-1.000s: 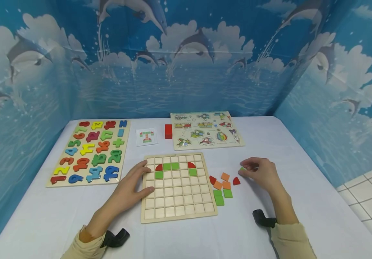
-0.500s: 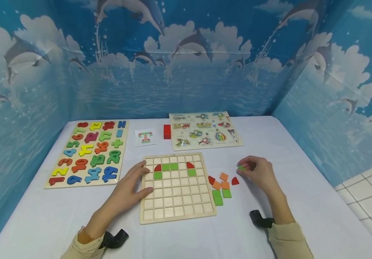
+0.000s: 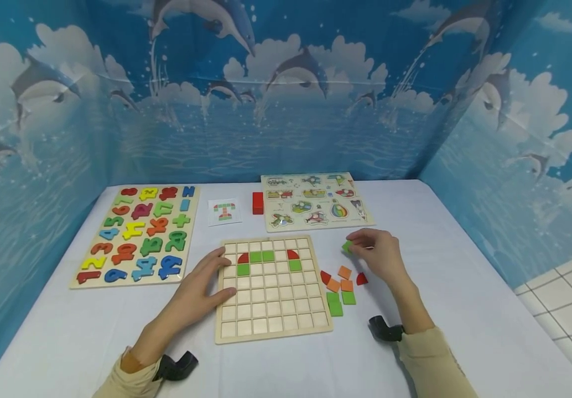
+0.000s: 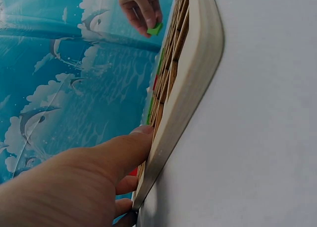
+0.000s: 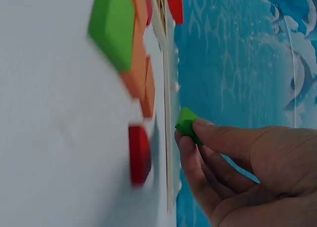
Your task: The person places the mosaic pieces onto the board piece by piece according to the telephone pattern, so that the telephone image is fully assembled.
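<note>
Green tile (image 3: 347,247) sits pinched between thumb and fingers of the right hand (image 3: 377,253), near the grid board (image 3: 274,323). The left hand (image 3: 200,286) spreads over its left edge, presumably steadying it. I count 4 green squares (image 3: 268,255) and 2 red wedges (image 3: 292,254) inside; alongside, 3 loose greens (image 3: 336,309), 3 oranges (image 3: 333,284), 2 loose reds (image 3: 362,278).

Number board (image 3: 193,205) — 1 (image 3: 89,276), 9 (image 3: 115,275), 20 (image 3: 176,240), plus sign (image 3: 181,220)

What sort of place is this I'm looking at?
Probably an indoor play or recording corner: there's a dolphin curtain behind a number puzzle and a wooden grid board.
</note>
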### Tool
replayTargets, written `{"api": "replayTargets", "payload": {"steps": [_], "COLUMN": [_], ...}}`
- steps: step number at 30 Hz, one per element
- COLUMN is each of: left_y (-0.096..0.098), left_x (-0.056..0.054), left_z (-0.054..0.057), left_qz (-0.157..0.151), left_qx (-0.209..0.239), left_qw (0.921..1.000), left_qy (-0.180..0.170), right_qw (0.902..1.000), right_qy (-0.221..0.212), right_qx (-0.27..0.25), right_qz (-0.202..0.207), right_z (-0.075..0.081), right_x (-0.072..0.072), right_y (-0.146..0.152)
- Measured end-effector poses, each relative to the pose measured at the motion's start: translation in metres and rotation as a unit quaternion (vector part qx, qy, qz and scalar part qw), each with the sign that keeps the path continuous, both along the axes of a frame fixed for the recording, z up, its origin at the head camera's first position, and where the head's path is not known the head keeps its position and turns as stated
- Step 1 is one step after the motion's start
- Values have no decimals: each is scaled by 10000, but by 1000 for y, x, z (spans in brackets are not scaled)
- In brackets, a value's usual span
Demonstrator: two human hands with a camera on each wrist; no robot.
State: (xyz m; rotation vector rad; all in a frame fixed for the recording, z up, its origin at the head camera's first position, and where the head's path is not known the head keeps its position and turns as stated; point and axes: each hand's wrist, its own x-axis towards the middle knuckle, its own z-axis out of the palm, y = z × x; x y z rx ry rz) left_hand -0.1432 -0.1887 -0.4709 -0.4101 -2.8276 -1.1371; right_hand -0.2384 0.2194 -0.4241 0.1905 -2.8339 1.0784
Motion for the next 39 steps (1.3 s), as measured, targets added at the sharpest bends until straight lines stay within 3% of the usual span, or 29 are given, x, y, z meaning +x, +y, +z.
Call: {"api": "replayTargets", "payload": {"steps": [12, 20, 28, 39], "left_y": [-3, -1, 1, 0], "left_x": [-3, -2, -1, 1], "left_z": [0, 1, -1, 1], "left_qz": [5, -13, 4, -3], "left_qx": [-77, -31, -22, -20], "left_qw": [9999, 10000, 10000, 10000], "left_qy": [67, 91, 50, 74], "right_qw": [9911, 9858, 9851, 9822], "right_qy": [224, 34, -75, 248], "right_qx": [-315, -547, -374, 130], "right_qz": [1275, 1586, 1675, 1856], "right_z": [5, 2, -6, -11], "right_x": [-9, -9, -6, -4], "right_y": [-82, -113, -121, -126]}}
